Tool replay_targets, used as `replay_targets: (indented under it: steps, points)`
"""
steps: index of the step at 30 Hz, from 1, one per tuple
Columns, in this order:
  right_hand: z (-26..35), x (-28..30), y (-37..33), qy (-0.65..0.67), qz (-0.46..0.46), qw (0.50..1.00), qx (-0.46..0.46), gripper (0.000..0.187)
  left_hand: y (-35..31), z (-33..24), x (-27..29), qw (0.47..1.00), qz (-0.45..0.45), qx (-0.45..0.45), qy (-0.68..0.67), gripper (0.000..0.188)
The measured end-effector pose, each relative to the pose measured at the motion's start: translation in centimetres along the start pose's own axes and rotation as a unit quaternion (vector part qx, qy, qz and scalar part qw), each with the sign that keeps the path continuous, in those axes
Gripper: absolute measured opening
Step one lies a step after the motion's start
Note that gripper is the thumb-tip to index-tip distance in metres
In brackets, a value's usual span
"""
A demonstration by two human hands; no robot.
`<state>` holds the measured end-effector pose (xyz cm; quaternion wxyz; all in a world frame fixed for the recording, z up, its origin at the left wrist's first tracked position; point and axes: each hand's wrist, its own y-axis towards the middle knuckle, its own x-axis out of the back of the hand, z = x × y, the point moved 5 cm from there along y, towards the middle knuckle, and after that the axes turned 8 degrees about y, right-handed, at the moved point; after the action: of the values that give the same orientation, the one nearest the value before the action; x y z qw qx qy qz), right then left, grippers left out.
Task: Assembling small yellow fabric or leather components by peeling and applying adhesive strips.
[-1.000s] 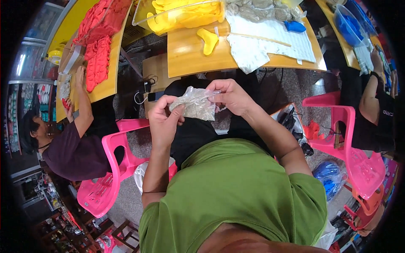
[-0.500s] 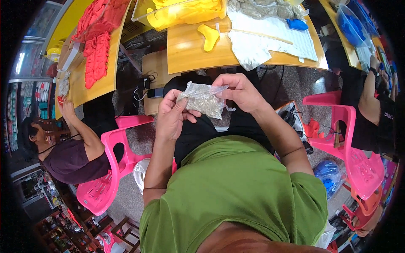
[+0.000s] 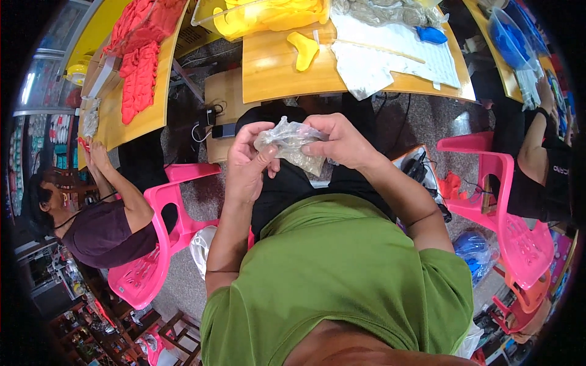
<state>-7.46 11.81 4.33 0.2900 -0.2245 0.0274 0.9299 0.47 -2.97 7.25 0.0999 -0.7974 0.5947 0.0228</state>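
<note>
Above my lap, both hands hold a small clear plastic bag point(image 3: 294, 139) with greyish-beige, grainy-looking contents; what exactly is inside I cannot make out. My left hand point(image 3: 250, 160) pinches the bag's left side between thumb and fingers. At its upper right, my right hand point(image 3: 339, 140) grips the plastic, thumb in front and fingers mostly hidden behind. The top of the bag is bunched into a small peak between the hands. Beyond them, a yellow boot-shaped piece point(image 3: 303, 50) lies on the wooden table point(image 3: 274, 76).
On the table stand a clear bin point(image 3: 204, 13) of yellow pieces, a white cloth point(image 3: 360, 73), a thin stick point(image 3: 381, 51) and a blue piece point(image 3: 431, 35). Red padded pieces point(image 3: 139, 85) cover the left table. Co-workers sit on pink chairs point(image 3: 155, 244) at both sides.
The bag's top edge, spread flatter before, is now gathered upward. My right hand has shifted slightly left and down, its thumb now pressing on the bag's front.
</note>
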Motion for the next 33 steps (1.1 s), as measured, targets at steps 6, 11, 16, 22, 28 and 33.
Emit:
replay_targets:
  steps: [6,11,16,22,28,33]
  points:
    - [0.6,-1.1,-0.3,-0.127,0.057,0.988,0.067,0.028,-0.2,1.9,-0.6,0.993,0.033,0.077,-0.082,0.013]
    - [2.2,-1.2,-0.4,-0.239,-0.004,0.969,0.066,0.048,0.0,4.4,0.1,0.982,0.013,0.1,-0.162,0.015]
    - [1.3,0.1,0.2,-0.16,0.007,0.987,-0.03,0.055,0.2,7.0,-0.6,0.968,0.049,0.151,-0.192,0.019]
    - [0.4,0.8,-0.2,-0.108,-0.029,0.992,-0.063,0.052,-0.7,8.0,-0.6,0.945,0.116,0.177,-0.251,0.029]
    - [1.3,-1.0,-0.5,-0.049,-0.012,0.997,-0.052,0.049,-0.6,7.9,-0.5,0.96,0.162,0.141,-0.177,0.039]
    - [0.6,-0.5,0.1,-0.229,-0.025,0.972,-0.048,0.05,-0.8,8.7,-0.7,0.952,0.182,0.155,-0.192,0.04]
